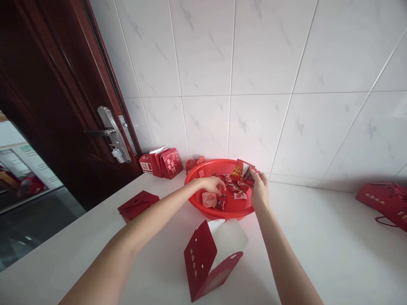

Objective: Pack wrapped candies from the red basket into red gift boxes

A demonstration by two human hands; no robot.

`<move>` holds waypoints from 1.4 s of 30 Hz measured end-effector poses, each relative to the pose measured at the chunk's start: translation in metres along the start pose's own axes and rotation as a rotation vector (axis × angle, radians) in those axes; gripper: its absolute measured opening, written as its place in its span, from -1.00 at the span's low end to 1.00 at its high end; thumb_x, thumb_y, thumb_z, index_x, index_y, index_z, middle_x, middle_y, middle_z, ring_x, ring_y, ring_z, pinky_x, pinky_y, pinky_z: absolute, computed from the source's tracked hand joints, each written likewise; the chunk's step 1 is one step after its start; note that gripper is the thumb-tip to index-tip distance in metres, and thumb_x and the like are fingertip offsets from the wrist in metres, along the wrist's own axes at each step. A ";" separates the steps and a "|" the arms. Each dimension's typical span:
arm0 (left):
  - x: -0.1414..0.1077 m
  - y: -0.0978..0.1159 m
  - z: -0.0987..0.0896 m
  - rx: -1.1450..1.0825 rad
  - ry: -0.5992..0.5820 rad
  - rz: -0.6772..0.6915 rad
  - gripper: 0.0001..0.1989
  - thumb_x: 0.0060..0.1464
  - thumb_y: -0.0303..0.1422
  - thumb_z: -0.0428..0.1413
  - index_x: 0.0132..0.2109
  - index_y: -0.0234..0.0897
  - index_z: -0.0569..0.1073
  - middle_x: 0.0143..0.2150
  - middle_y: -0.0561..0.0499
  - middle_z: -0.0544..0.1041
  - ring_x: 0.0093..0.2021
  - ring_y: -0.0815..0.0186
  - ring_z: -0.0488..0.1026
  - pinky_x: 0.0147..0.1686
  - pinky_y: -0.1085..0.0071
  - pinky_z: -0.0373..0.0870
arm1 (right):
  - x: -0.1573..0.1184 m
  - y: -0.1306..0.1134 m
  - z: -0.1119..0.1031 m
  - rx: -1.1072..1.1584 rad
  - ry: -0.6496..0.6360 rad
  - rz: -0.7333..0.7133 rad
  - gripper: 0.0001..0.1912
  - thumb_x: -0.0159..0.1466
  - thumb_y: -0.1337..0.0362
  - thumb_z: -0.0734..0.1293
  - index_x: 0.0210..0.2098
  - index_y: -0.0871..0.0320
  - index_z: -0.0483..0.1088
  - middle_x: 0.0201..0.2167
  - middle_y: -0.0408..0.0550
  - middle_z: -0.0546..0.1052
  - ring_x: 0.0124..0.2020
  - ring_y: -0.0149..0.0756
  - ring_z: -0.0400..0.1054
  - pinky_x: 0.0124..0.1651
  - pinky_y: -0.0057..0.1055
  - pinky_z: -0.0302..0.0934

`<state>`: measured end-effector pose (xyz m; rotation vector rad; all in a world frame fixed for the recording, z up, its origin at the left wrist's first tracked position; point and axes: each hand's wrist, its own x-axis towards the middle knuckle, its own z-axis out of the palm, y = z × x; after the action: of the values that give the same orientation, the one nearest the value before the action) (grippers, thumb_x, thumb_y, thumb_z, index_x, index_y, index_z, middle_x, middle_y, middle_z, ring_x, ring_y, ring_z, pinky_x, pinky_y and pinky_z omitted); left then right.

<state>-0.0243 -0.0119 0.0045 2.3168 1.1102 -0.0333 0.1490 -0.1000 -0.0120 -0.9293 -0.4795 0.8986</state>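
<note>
A red basket (219, 212) on a white worktop (305, 241) holds loose wrapped sweets (234, 189); work looks unfinished. At the basket's right rim, the right hand (260, 190) pinches a packet (239, 169); inside, the left hand (213, 185) curls, grip unclear. Before the basket, a red box (199, 254) gapes unclosed.

Basket (230, 213): set on counter (318, 245), before wall (206, 123)
Packets (209, 200): contained in basket
Front box (202, 254): placed before basket
Door (63, 84): seen left of counter
</note>
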 end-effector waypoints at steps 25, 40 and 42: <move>-0.107 0.057 0.039 -0.487 0.616 0.265 -0.50 0.30 -0.29 0.00 0.35 -0.03 0.29 0.39 0.01 0.32 0.28 0.11 0.38 0.23 0.20 0.36 | -0.043 -0.084 -0.008 -0.095 -0.528 -0.045 -0.80 0.00 0.19 0.52 -0.45 0.13 0.48 -0.46 -0.13 0.55 -0.41 -0.37 0.40 -0.37 -0.49 0.27; -0.182 0.068 0.020 0.054 0.017 -0.122 -0.02 -0.09 -0.27 0.31 0.46 -0.01 0.13 0.42 -0.16 0.24 0.13 0.00 0.49 -0.09 0.31 0.47 | -0.080 -0.094 -0.015 -0.493 -0.942 0.003 -0.80 0.26 0.13 0.45 -0.24 0.12 0.49 -0.33 -0.11 0.57 -0.32 -0.33 0.50 -0.27 -0.43 0.30; -0.184 0.065 0.018 0.014 0.001 -0.127 -0.06 -0.08 -0.31 0.29 0.45 -0.01 0.15 0.37 -0.13 0.28 0.01 0.11 0.55 -0.22 0.40 0.46 | -0.085 -0.096 -0.013 -0.512 -1.050 0.026 -0.79 0.30 0.15 0.43 -0.15 0.11 0.49 -0.31 -0.11 0.57 -0.29 -0.32 0.50 -0.25 -0.41 0.32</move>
<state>-0.0944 -0.1835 0.0678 2.2559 1.2600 -0.0883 0.1538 -0.2048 0.0629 -0.8535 -1.6547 1.2853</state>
